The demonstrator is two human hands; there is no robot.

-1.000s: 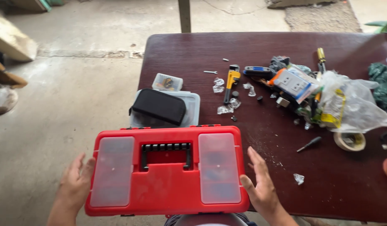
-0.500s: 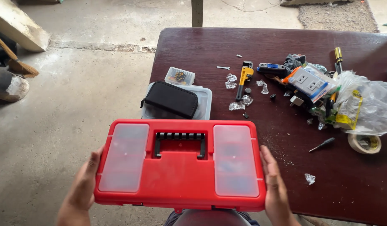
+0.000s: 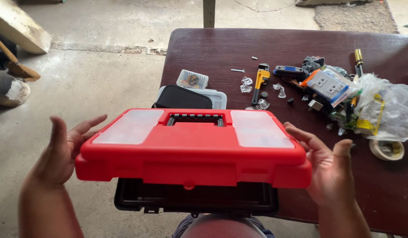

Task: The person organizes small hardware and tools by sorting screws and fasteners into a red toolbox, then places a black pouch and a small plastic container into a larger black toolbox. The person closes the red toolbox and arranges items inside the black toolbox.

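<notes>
We are looking down at a red toolbox lid (image 3: 193, 152) with two clear compartment covers and a black handle recess, which is sitting raised above the black toolbox base (image 3: 195, 198) so that the dark inside is showing along the near edge. The box is resting on the person's lap, at the near edge of a dark brown table (image 3: 389, 185). We are seeing the left hand (image 3: 65, 150) spread wide, fingers fanned, at the lid's left end, and the right hand (image 3: 329, 169) equally spread with its palm turned to the lid's right end; whether either palm is touching the plastic we cannot tell. Just behind the lid, a black pouch (image 3: 184, 98) is lying on a clear plastic container (image 3: 217, 98), with a small clear case (image 3: 192, 79) beyond it. Farther right, a yellow pipe wrench (image 3: 259, 80), a white wall socket (image 3: 329, 86), a crumpled plastic bag (image 3: 387, 110) and a roll of tape (image 3: 387, 150) are lying scattered across the tabletop.
</notes>
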